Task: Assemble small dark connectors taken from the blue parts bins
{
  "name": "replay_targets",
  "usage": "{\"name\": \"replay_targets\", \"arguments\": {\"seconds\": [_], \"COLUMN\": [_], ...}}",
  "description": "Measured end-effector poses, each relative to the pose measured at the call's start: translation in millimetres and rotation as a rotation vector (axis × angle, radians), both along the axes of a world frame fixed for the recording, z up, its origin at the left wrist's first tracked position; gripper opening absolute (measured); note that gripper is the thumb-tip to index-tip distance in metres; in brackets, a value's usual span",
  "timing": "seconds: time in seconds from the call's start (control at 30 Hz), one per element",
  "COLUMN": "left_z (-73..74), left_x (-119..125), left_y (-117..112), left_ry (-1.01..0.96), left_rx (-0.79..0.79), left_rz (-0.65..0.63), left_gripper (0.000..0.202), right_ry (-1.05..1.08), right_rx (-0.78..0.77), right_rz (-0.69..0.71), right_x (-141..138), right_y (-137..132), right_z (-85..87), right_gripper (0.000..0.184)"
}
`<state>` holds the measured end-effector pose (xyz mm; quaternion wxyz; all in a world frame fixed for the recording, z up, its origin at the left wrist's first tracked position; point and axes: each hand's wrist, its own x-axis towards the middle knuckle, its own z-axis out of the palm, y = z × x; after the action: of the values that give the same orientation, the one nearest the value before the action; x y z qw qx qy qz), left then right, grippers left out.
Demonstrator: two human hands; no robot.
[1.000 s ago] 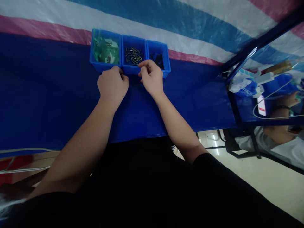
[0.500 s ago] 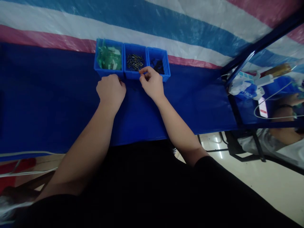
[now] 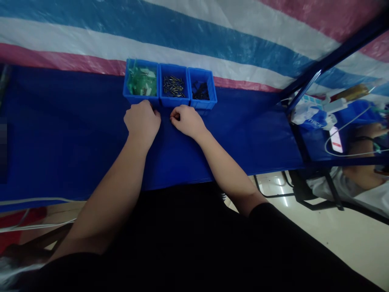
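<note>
Three blue bins stand side by side at the back of the blue table (image 3: 75, 134). The left bin (image 3: 125, 85) holds green and white pieces (image 3: 142, 81), the middle one (image 3: 174, 101) holds a heap of screws (image 3: 174, 86), and the right one (image 3: 212, 83) small black parts (image 3: 200, 91). My left hand (image 3: 142, 121) is closed in front of the left bin, its fingertips mostly hidden. In front of the middle bin, my right hand (image 3: 189, 121) has thumb and fingers pinched together. Whatever either hand may hold cannot be made out.
A striped plastic sheet (image 3: 194, 36) hangs behind the table. To the right are a dark metal frame post (image 3: 319, 69), a white and blue package (image 3: 313, 115) and a lit phone (image 3: 336, 139). Another person's arm (image 3: 364, 142) is at the far right. A cable (image 3: 39, 199) runs along the front left edge.
My right hand has drawn back from the rim of the middle bin toward me and a little left, closing its fingers. The left hand stays nearly still. The view has tilted slightly upward.
</note>
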<state>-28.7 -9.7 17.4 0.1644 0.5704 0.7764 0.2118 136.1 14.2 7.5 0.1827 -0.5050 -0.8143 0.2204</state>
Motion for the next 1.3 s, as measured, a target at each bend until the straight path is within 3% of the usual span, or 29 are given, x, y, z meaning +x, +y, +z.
{"name": "replay_targets", "arguments": {"seconds": [0.2, 0.5, 0.73, 1.0, 1.3], "left_z": [-0.2, 6.2, 12.7, 10.7, 3.0], "left_x": [0.8, 5.7, 11.7, 12.5, 14.8], "left_y": [-0.1, -4.5, -6.5, -6.7, -4.3], "left_ry": [-0.036, 0.117, 0.222, 0.182, 0.064], "left_rx": [-0.002, -0.072, -0.106, -0.118, -0.001], "left_rz": [0.010, -0.027, -0.022, -0.083, -0.197], "left_gripper": [0.038, 0.037, 0.041, 0.037, 0.023], "right_ry": [0.049, 0.434, 0.637, 0.709, 0.720], "right_rx": [0.013, -0.035, -0.123, -0.082, -0.076], "right_rz": [0.037, -0.076, -0.073, -0.099, -0.128], "right_x": [2.2, 6.1, 2.7, 3.4, 3.9], "right_y": [2.7, 15.0, 18.9, 18.0, 18.6], "right_z": [-2.2, -8.7, -19.6, -14.7, -17.5], "right_gripper": [0.015, 0.015, 0.017, 0.017, 0.015]}}
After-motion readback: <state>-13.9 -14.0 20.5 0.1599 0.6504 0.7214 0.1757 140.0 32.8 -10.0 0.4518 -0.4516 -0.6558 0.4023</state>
